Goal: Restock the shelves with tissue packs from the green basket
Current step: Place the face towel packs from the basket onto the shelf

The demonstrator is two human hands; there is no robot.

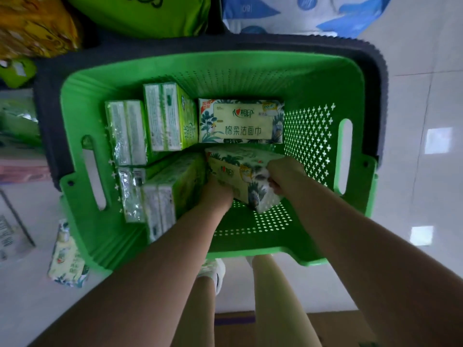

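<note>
A green plastic basket [313,78] sits below me on a dark stool or stand. Inside it lie several tissue packs: green-and-white ones [165,116] at the left and a leaf-patterned pack [240,121] lying flat at the back. A second leaf-patterned pack [240,171] is tilted up near the basket's front. My left hand [218,194] grips its left end and my right hand [285,175] grips its right end, both inside the basket.
Another leaf-patterned pack [67,259] lies on the white tiled floor [413,196] to the left of the basket. Large green [140,16], yellow [35,26] and blue-white [300,13] packages stand beyond it. A brown box [338,329] lies by my feet.
</note>
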